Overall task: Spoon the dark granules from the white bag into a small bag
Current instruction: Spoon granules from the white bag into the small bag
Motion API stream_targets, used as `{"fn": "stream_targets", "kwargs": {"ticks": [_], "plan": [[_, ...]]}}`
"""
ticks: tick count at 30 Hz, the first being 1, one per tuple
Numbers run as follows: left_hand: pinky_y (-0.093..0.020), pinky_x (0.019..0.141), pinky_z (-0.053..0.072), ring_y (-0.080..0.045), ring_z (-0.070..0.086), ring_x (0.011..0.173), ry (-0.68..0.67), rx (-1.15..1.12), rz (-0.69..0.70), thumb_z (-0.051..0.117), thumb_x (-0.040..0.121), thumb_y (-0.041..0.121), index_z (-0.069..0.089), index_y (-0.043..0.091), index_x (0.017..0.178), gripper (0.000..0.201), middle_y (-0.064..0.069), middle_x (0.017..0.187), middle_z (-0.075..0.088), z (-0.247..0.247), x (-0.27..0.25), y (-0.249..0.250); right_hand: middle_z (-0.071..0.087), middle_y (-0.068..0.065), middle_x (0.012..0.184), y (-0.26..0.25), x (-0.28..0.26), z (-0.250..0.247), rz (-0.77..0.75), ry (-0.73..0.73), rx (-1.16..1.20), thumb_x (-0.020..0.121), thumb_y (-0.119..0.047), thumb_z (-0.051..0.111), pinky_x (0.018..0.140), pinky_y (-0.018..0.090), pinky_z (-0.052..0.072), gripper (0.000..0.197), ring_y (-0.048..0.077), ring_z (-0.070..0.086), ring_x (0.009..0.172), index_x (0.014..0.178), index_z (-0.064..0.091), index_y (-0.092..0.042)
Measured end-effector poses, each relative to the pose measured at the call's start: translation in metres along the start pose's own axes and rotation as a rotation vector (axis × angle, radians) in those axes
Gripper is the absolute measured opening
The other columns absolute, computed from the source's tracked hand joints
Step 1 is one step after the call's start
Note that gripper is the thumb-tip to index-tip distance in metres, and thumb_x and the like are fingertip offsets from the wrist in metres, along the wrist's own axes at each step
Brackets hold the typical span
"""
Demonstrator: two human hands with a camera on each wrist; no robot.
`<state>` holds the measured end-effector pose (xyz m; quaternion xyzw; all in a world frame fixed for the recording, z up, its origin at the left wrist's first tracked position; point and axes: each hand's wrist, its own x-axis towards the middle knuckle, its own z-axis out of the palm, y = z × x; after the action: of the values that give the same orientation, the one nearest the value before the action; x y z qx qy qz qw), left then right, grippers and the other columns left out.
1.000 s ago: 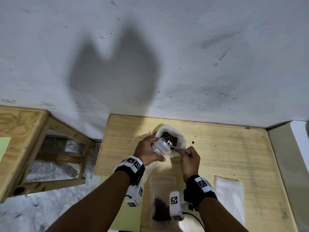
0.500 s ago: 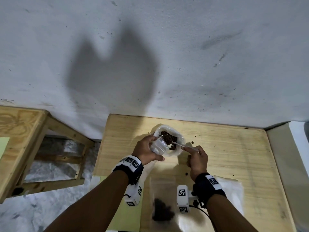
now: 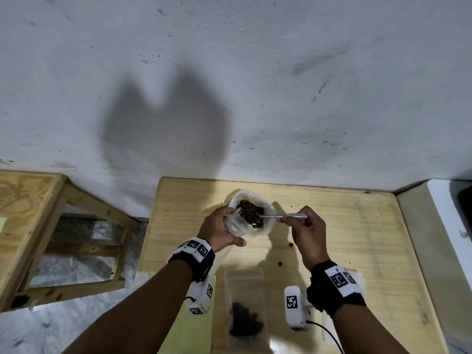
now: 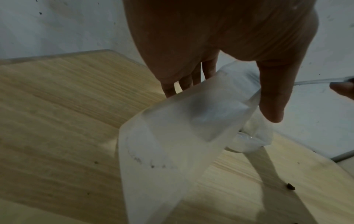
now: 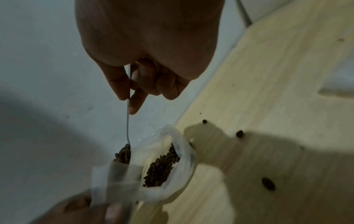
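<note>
The white bag [image 3: 265,227] stands open at the table's far middle, with dark granules [image 3: 249,206] inside. My left hand [image 3: 231,226] grips a small clear bag [image 3: 237,222] just in front of it, mouth held open; the left wrist view shows my thumb [image 4: 273,94] on the small bag [image 4: 172,136]. My right hand [image 3: 282,219] pinches a metal spoon [image 3: 283,215] by its handle. The spoon's bowl, heaped with granules [image 5: 123,154], sits at the small bag's [image 5: 114,177] mouth, beside the white bag [image 5: 182,151].
A second small bag [image 3: 245,312] with granules lies flat near the table's front edge. Loose granules [image 3: 290,244] dot the wooden table [image 3: 357,226] by my right hand. A wooden frame [image 3: 51,226] stands left; the wall is close behind.
My right hand has moved right and drawn the spoon back out of the white bag with a load of granules. The left hand still holds the small bag in the same place.
</note>
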<state>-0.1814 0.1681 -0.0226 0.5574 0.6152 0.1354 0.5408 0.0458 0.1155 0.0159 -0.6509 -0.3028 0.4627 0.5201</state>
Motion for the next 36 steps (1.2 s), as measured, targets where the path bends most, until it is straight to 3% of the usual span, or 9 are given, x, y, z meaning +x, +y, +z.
{"fn": "stream_targets", "kwargs": {"ticks": [3,5,8,11,17,20,23,28,36], "plan": [[-0.037,0.1,0.05,-0.018,0.055,0.12,0.003,-0.002,-0.005,0.098,0.044,0.023,0.05,0.02,0.138,0.106,0.003,0.137,0.054,0.0,0.001,0.0,0.057,-0.011,0.058,-0.006,-0.005,0.012,-0.13,-0.108,-0.226,0.081,0.001,0.076,0.054,0.017,0.037,0.04,0.009,0.05,0.054,0.062,0.045,-0.014],[-0.035,0.098,0.051,-0.016,0.056,0.117,0.011,-0.017,-0.01,0.098,0.043,0.023,0.051,0.021,0.137,0.104,0.003,0.134,0.056,-0.001,0.001,-0.002,0.071,-0.006,0.072,-0.008,-0.007,0.015,-0.163,-0.129,-0.276,0.082,0.002,0.075,0.061,0.013,0.043,0.038,0.007,0.065,0.07,0.062,0.048,-0.018],[-0.031,0.095,0.051,-0.015,0.057,0.114,0.013,-0.03,-0.007,0.098,0.043,0.022,0.053,0.023,0.134,0.101,0.005,0.13,0.057,-0.002,0.001,-0.004,0.065,-0.009,0.062,-0.011,-0.005,0.011,-0.186,-0.062,-0.245,0.082,0.003,0.075,0.056,0.017,0.039,0.037,0.004,0.054,0.058,0.063,0.046,-0.011],[-0.034,0.095,0.053,-0.016,0.059,0.113,0.012,-0.039,-0.009,0.099,0.041,0.024,0.054,0.023,0.133,0.102,0.005,0.128,0.059,-0.002,0.003,-0.004,0.057,0.009,0.06,-0.008,-0.001,0.005,-0.211,0.062,-0.225,0.081,0.001,0.076,0.057,0.026,0.035,0.033,0.011,0.044,0.057,0.065,0.047,-0.002],[-0.036,0.095,0.054,-0.016,0.062,0.11,0.013,-0.04,-0.003,0.098,0.038,0.027,0.055,0.024,0.131,0.103,0.005,0.125,0.061,0.0,0.003,-0.007,0.069,0.005,0.07,0.022,0.006,0.012,-0.18,0.073,-0.411,0.083,-0.006,0.072,0.059,0.039,0.051,0.037,0.035,0.065,0.074,0.062,0.049,-0.026],[-0.036,0.096,0.054,-0.015,0.062,0.111,0.011,-0.035,0.0,0.098,0.039,0.028,0.055,0.023,0.132,0.103,0.005,0.126,0.061,0.0,0.003,-0.008,0.072,-0.006,0.076,0.034,0.006,0.02,-0.127,0.078,-0.391,0.086,-0.007,0.071,0.065,0.033,0.052,0.028,0.014,0.068,0.074,0.067,0.05,-0.01],[-0.035,0.095,0.053,-0.015,0.061,0.11,0.012,-0.024,0.004,0.098,0.04,0.027,0.055,0.021,0.132,0.102,0.005,0.125,0.061,-0.001,0.003,-0.008,0.066,-0.003,0.07,0.04,0.005,0.029,-0.051,0.082,-0.319,0.086,-0.003,0.07,0.061,0.015,0.044,0.03,0.001,0.06,0.069,0.068,0.046,-0.002],[-0.036,0.092,0.056,-0.013,0.064,0.105,0.023,-0.033,0.004,0.097,0.035,0.032,0.057,0.023,0.129,0.103,0.006,0.122,0.064,0.0,0.004,-0.008,0.038,0.005,0.062,0.053,0.002,0.04,0.098,0.072,-0.21,0.082,-0.001,0.072,0.062,0.031,0.033,0.043,0.015,0.038,0.062,0.058,0.038,-0.014],[-0.036,0.09,0.057,-0.012,0.065,0.102,0.024,-0.044,0.012,0.097,0.034,0.032,0.059,0.026,0.126,0.1,0.008,0.118,0.065,0.002,0.005,-0.008,0.032,0.007,0.057,0.063,-0.001,0.041,0.326,0.087,0.024,0.078,0.002,0.069,0.046,0.023,0.023,0.048,0.014,0.024,0.046,0.053,0.036,-0.021]]}}
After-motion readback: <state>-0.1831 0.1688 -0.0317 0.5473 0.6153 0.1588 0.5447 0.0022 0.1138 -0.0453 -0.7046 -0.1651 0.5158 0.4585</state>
